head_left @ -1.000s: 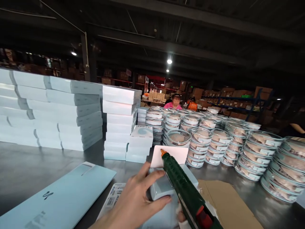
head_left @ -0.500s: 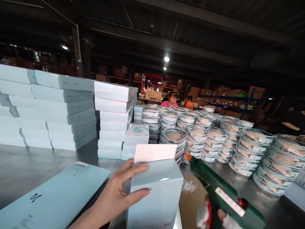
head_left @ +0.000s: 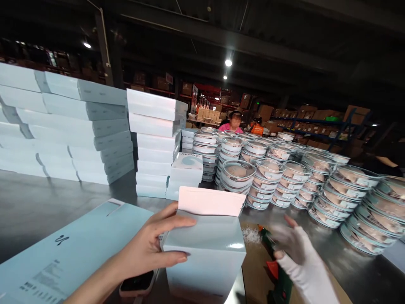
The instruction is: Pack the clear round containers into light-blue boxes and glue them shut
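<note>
A light blue carton stands in front of me with its pale pink end flap raised. My left hand grips the carton's left side, fingers over the top and thumb on the near face. On a brown cardboard sheet lies a green glue gun with an orange tip and red trigger. Over it is my right hand in a white fingerless glove, fingers apart and partly blurred, holding nothing I can see. White glue bits lie near the tip.
A flat light blue box lies at left, beside a phone. White boxes are stacked behind. Several stacks of round clear containers fill the table's right side. A person in pink is beyond them.
My right hand has put the glue gun down on the cardboard and come off its handle. My left hand still grips the carton. The view has tilted slightly down.
</note>
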`<state>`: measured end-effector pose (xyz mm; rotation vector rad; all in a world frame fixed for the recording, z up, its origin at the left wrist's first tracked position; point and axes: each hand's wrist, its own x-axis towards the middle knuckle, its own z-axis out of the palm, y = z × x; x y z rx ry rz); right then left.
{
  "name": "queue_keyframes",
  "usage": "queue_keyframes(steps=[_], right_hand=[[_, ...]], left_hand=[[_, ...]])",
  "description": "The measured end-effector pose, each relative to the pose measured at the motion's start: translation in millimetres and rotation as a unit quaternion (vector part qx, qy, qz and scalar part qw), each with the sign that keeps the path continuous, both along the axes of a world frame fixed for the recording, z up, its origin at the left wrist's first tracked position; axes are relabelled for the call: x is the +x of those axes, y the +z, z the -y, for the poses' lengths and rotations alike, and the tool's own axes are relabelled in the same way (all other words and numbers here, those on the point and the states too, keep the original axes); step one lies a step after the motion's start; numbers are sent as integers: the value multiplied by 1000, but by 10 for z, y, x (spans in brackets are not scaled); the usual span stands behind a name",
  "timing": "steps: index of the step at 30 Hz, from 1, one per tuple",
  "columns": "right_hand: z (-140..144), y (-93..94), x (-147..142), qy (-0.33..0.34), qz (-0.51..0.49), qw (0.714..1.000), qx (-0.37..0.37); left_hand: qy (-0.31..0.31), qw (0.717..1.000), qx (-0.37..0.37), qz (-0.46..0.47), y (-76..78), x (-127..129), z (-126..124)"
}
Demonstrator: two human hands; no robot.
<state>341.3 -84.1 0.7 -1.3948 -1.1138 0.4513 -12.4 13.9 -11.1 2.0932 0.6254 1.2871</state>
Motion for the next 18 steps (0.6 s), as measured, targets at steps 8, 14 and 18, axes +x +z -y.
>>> queue_keyframes(steps=[8, 14, 18], right_hand=[[-463, -94, -624, 349, 20, 928, 126], [-423, -40, -719, 305, 311, 877, 201], [-524, 130, -809, 307, 401, 813, 291]], left_hand=[[-53, 983, 4, 176, -159, 193, -5], [-76, 978, 74, 179, -169, 277, -66], [-79, 990, 55, 105, -60, 159, -124]])
